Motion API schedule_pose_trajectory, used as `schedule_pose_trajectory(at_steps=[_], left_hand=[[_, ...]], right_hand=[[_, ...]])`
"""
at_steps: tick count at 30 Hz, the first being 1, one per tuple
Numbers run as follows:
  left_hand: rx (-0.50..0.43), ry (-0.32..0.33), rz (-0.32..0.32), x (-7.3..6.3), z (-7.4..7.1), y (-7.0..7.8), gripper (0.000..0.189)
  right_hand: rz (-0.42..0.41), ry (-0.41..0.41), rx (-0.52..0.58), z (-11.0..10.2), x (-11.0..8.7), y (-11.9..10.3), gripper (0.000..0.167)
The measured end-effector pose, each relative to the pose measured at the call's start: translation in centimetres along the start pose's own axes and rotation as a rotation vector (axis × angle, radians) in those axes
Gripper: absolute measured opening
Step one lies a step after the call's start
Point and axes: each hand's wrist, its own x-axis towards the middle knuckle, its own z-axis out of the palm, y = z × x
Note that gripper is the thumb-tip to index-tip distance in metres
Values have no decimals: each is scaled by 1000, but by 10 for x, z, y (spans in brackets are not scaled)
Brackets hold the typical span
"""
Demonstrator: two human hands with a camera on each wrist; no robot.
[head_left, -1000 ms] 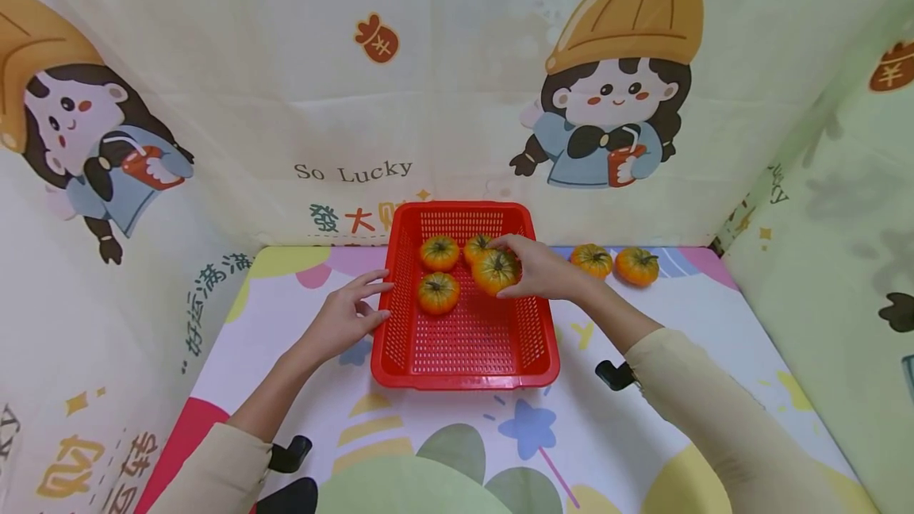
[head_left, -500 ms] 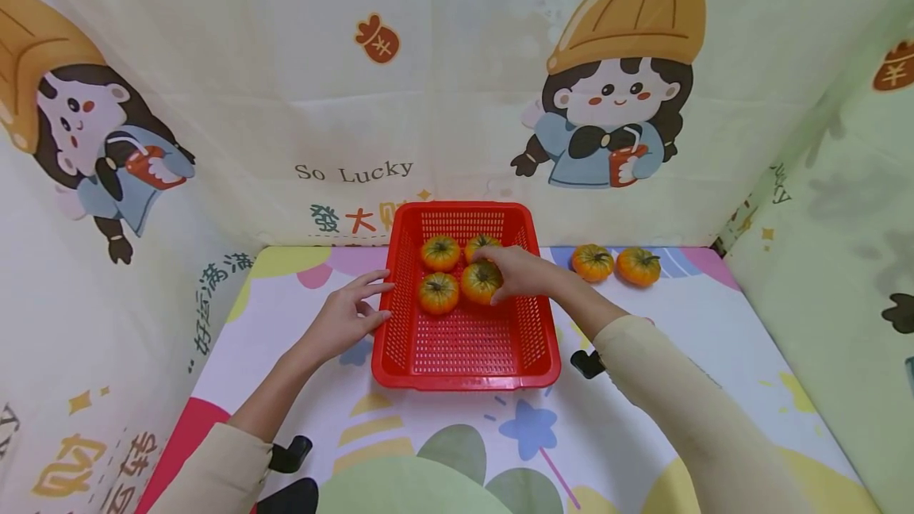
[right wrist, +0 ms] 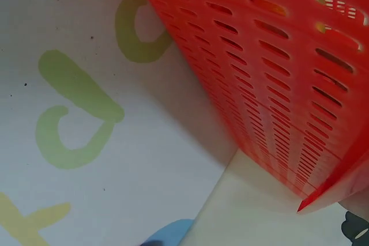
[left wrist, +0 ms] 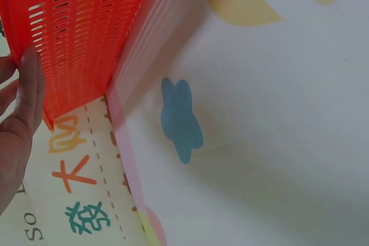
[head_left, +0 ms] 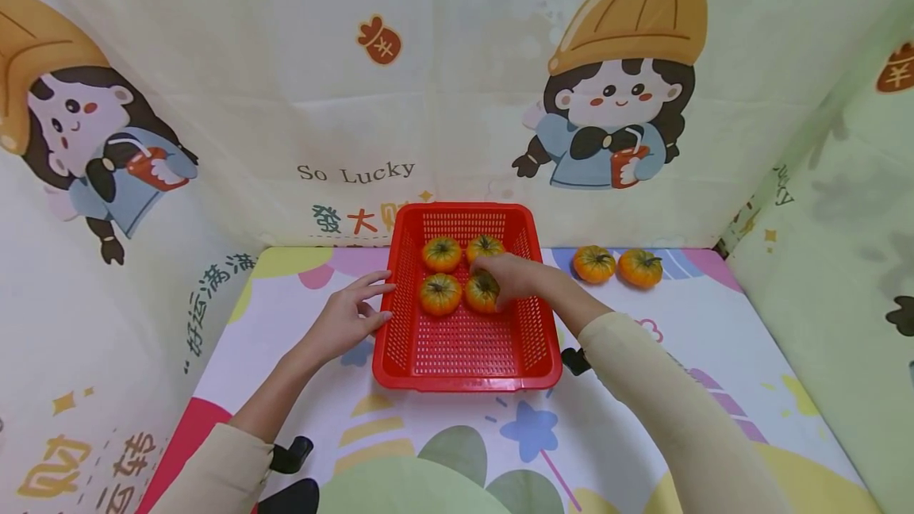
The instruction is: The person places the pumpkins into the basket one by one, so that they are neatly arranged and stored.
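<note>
Inside the red plastic basket [head_left: 467,383] sits the near-right mini pumpkin [head_left: 481,294], held by the right hand [head_left: 514,276], its fingers curled round the fruit's right side, probably because neighbours crowd the others. The near-left pumpkin [head_left: 440,294], far-left pumpkin [head_left: 441,254] and far-right pumpkin [head_left: 486,247] complete two rows. The left hand [head_left: 346,320] has fingers spread, grasping nothing, against the basket's left rim, seemingly steadying it. Outside, an inner loose pumpkin [head_left: 594,264] and outer loose pumpkin [head_left: 641,268] lie side by side near the back edge of the pastel-printed counter [head_left: 593,419]. Cartoon-printed cloth walls [head_left: 464,125] enclose it.
</note>
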Motion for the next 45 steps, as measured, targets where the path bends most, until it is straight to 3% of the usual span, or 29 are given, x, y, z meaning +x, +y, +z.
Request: schedule_pose_trajectory(at_steps=[15,25,31,37,45], left_hand=[[3,6,17,-1,1,-1,55],[-8,10,4,-1,3,-1,54],[6,12,1,0,3,-2,54],[5,11,0,0,3,-2,54],[17,15,8,1,2,-2,55]], right_hand=[[44,-49,66,-1,-1,1,68],[60,-74,78,0,-2,2,87],[37,-64,78,-3,-3,2,88],[28,-42,151,-10,-11,3,90],[-48,11,146,-18,-24,7,82]])
